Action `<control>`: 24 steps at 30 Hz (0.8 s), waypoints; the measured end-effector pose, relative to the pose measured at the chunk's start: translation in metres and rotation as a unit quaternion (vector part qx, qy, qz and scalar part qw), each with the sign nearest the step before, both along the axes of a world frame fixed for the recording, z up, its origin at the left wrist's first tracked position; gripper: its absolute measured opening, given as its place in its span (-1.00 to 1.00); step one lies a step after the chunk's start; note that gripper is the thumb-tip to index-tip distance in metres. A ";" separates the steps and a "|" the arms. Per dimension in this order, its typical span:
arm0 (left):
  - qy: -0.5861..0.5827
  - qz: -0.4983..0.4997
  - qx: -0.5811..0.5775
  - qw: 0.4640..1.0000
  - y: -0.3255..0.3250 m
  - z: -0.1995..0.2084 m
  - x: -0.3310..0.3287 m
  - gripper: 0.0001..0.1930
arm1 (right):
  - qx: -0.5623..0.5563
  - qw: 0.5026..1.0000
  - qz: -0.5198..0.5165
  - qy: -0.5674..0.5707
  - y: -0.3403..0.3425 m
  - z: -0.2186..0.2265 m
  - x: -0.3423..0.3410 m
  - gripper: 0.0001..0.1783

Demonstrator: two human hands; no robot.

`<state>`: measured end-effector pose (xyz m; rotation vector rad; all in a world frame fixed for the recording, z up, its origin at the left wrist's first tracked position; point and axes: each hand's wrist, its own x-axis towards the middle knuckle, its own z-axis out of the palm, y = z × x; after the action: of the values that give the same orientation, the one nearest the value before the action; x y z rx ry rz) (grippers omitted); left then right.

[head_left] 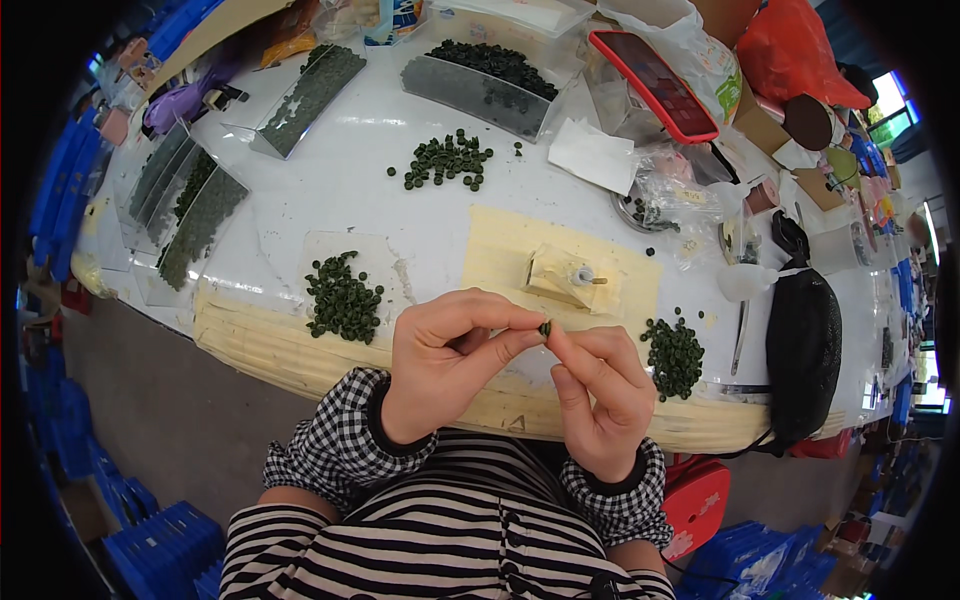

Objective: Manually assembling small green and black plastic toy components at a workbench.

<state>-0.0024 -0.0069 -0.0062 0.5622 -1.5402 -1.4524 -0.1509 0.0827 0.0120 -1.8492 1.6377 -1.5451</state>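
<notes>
Between the thumb and index fingertip of my left hand (440,360) is a small dark green round part (544,328). My right hand (605,395) touches the same part with its index fingertip; its thumb is bent below, apart from that finger. Just beyond my hands a small taped block (560,278) with an upright metal pin stands on a yellow taped sheet (500,245). A pile of dark green parts (343,300) lies to the left, and another pile (674,358) lies to the right of my right hand.
Farther back are a loose green heap (445,162) and a clear bin of dark parts (480,85). More clear trays (190,215) stand at left. At right are a red-cased phone (655,85), tweezers (740,338) and a black mesh bag (802,340). Padded tape lines the front edge (270,335).
</notes>
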 end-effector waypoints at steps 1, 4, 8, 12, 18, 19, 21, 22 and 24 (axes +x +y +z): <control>0.001 0.000 0.000 1.000 0.000 0.000 0.000 -0.79 | 0.001 1.000 -0.001 0.000 0.000 0.000 0.000 -0.59; 0.001 0.001 -0.002 1.000 0.000 0.000 0.000 -0.78 | 0.000 1.000 -0.001 0.000 0.000 -0.001 0.000 -0.59; -0.001 0.001 -0.012 1.000 -0.001 0.000 0.000 -0.78 | 0.000 1.000 0.000 -0.003 0.000 -0.001 0.001 -0.59; -0.001 0.002 0.002 1.000 0.001 0.000 0.001 -0.79 | -0.005 1.000 -0.003 -0.002 0.000 -0.002 0.002 -0.59; -0.098 -0.009 -0.027 0.995 -0.003 0.015 0.008 -0.81 | 0.023 0.998 -0.050 0.031 0.007 0.010 -0.008 -0.59; -0.132 -0.015 -0.034 0.991 -0.005 0.021 0.013 -0.82 | 0.041 0.996 -0.074 0.032 0.013 0.011 -0.014 -0.61; -0.206 -0.004 -0.079 0.975 -0.009 0.023 0.022 -0.83 | 0.079 0.989 -0.121 0.031 0.030 0.013 -0.029 -0.64; -0.231 -0.005 -0.099 0.968 -0.011 0.022 0.026 -0.84 | 0.118 0.983 -0.137 0.046 0.038 0.015 -0.036 -0.66; -0.276 -0.011 -0.126 0.953 -0.012 0.020 0.030 -0.85 | 0.196 0.964 -0.165 0.074 0.051 0.021 -0.044 -0.71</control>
<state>0.0279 -0.0193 0.0139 0.8436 -2.1342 -1.1365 -0.1950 0.1337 0.0326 -1.5691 2.2234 -1.0923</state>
